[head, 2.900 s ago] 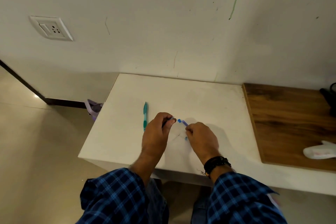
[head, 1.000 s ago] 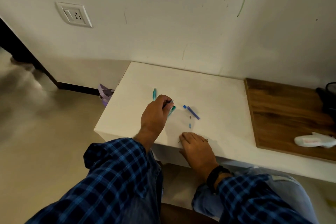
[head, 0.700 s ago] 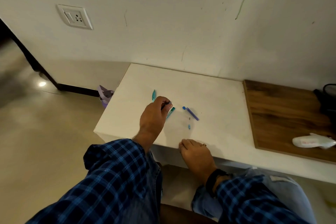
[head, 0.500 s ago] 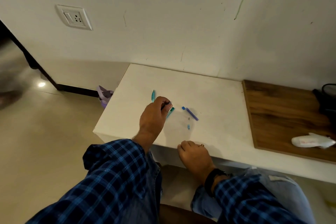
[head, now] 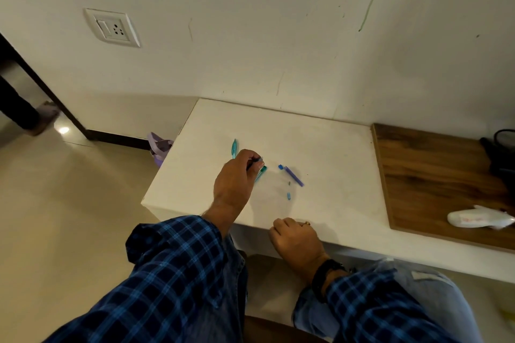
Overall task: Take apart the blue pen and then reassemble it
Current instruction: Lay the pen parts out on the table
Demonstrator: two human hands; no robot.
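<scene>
The blue pen lies in pieces on the white table point(head: 320, 147). Its blue barrel point(head: 292, 176) rests at an angle at mid-table. Near it are a tiny grey piece point(head: 289, 183) and a small blue tip point(head: 288, 196). My left hand point(head: 237, 184) rests left of them and pinches a thin dark pen part point(head: 255, 163) at its fingertips. A teal pen point(head: 234, 147) shows behind that hand, and a teal piece point(head: 261, 172) sticks out under the fingers; I cannot tell whether they are one. My right hand point(head: 296, 241) sits curled at the table's front edge, holding nothing.
A wooden board point(head: 446, 175) adjoins the table on the right, with a crumpled white object point(head: 479, 218) and a dark object point(head: 501, 153) on it. A purple object point(head: 160, 145) lies on the floor by the table's left corner. A person's foot point(head: 41, 120) stands far left.
My right hand has let go of the blue barrel and drawn back from the table top to its front edge, fingers curling. My left hand has stayed in place. A foot has come into view at left.
</scene>
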